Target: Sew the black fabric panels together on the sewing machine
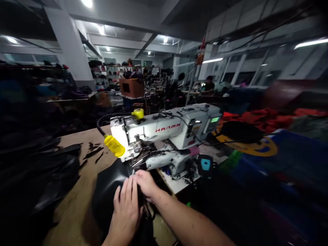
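Observation:
A white sewing machine (166, 128) with red lettering stands before me, its head and needle area above a narrow arm. Under the needle area lies a glossy black leather-like piece (109, 186), spread toward me. My left hand (126, 203) rests flat on this piece, fingers stretched toward the needle area. Close beside its fingertips, my right hand (145, 184) has its fingers closed in a pinch at the edge of the piece, just in front of the machine's arm. The fingertips partly hide what they grip. A yellow lamp (114, 146) lights the sewing spot from the left.
Black scraps (93, 152) lie on the wooden tabletop (70, 205), beside a heap of black material (51, 177) at left. Blue material (289, 164) and red material (269, 119) are piled at right. A person (209, 85) sits farther back, near a cardboard box (132, 88).

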A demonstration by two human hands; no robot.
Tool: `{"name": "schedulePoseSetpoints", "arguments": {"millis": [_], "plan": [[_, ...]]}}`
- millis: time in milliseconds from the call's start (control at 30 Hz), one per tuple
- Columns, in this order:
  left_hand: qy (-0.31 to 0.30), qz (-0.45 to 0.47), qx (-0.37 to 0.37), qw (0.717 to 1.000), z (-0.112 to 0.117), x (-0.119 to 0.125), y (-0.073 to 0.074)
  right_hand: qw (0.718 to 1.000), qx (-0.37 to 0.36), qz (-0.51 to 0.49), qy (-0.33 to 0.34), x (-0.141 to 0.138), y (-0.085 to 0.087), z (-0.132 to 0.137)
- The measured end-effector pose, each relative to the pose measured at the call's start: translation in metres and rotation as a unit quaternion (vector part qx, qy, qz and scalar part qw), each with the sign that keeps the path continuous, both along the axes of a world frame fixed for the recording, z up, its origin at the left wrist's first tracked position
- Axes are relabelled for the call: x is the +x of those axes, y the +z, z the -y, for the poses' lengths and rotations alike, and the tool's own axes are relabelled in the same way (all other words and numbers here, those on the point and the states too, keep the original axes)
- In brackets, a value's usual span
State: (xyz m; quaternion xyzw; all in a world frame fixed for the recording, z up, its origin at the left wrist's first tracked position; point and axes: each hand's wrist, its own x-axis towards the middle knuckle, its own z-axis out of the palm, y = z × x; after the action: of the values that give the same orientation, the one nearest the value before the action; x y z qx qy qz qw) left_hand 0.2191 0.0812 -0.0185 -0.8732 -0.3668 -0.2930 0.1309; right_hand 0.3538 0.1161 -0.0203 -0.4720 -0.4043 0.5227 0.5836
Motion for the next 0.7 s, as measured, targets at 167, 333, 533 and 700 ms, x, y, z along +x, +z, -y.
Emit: {"name": "schedulePoseSetpoints", "arguments": {"millis": [167, 333, 533, 700], "plan": [[0.050, -0.001, 0.052, 0.997, 0.007, 0.001, -0.026, 0.998, -0.019, -0.028, 0.047, 0.006, -0.007, 0.033], [-0.032, -0.085, 0.137, 0.986, -0.002, -0.036, 0.005, 0.988, -0.033, 0.098, 0.115, 0.013, -0.016, 0.058], [0.026, -0.205, -0.018, 0.978, 0.018, -0.053, 0.063, 0.903, -0.005, 0.429, 0.022, 0.010, -0.032, 0.084], [-0.013, -0.265, -0.259, 0.929, 0.015, -0.027, 0.102, 0.915, -0.013, 0.388, 0.108, 0.028, -0.013, 0.093]]}}
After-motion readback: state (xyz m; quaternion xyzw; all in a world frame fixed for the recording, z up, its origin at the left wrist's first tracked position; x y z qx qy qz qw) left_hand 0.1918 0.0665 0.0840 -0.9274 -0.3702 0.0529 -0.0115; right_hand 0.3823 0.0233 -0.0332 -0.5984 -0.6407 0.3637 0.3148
